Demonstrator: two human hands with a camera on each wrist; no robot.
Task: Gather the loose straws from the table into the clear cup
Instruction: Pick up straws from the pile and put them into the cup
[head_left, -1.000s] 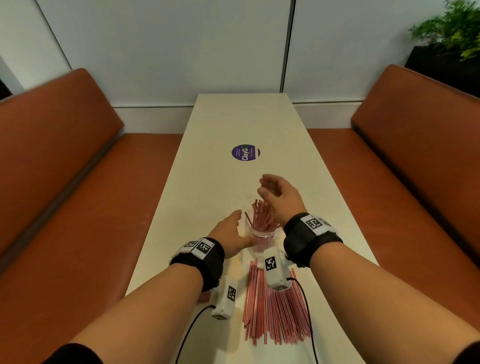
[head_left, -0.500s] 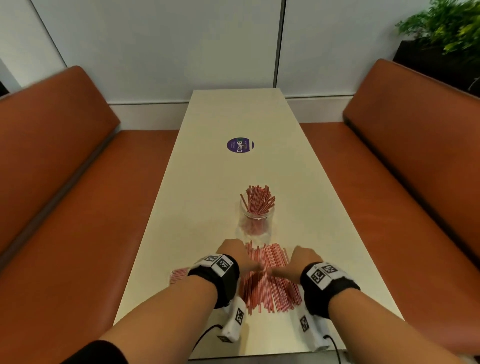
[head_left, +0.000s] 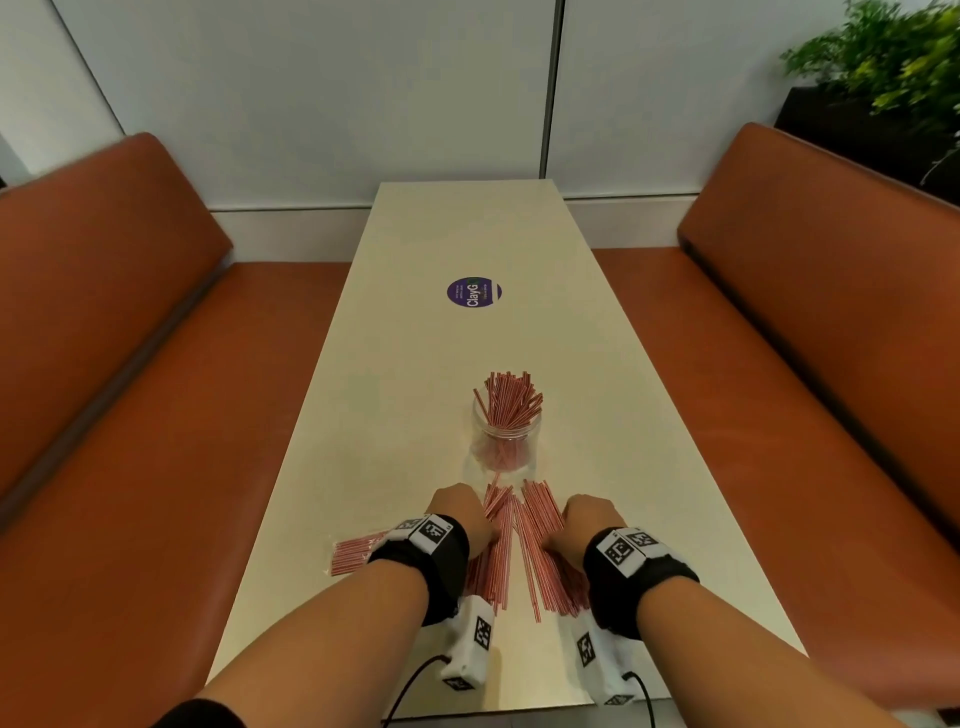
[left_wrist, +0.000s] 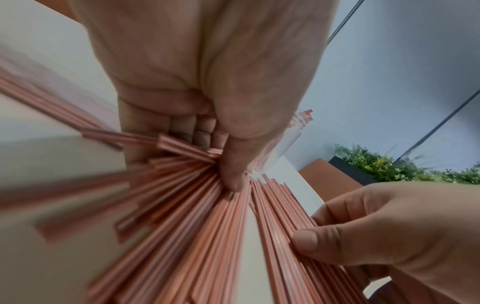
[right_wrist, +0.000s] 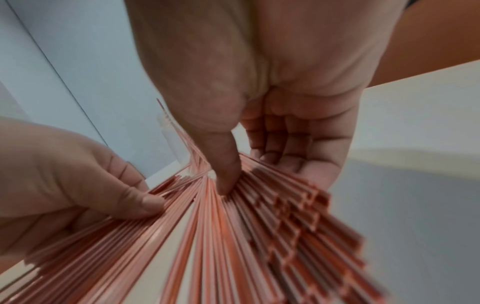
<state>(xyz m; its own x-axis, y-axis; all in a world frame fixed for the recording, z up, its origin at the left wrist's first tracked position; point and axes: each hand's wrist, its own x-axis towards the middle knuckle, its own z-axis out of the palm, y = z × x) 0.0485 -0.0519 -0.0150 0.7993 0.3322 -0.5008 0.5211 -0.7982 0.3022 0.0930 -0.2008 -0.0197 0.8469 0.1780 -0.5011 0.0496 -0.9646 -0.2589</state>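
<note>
The clear cup (head_left: 506, 439) stands mid-table, upright, with several red-and-white straws in it. Just in front of it lie the loose straws (head_left: 519, 551), parted into two bunches. My left hand (head_left: 462, 517) grips the left bunch: in the left wrist view its thumb presses on the straws (left_wrist: 182, 205) and the fingers of the left hand (left_wrist: 207, 156) curl round them. My right hand (head_left: 587, 522) grips the right bunch, its thumb on top of the straws (right_wrist: 259, 226) and the fingers of the right hand (right_wrist: 249, 174) curled at their outer side. Both fists lie low on the table.
A wrapped bundle of straws (head_left: 358, 553) lies to the left of my left wrist. A purple round sticker (head_left: 474, 292) sits further up the long cream table (head_left: 467, 234). Orange benches (head_left: 130, 415) flank both sides. A plant (head_left: 893, 62) stands at the back right.
Both hands left the cup and came down toward me onto the loose pile. Their fingers have since curled round the straws, and the pile has parted into two bunches.
</note>
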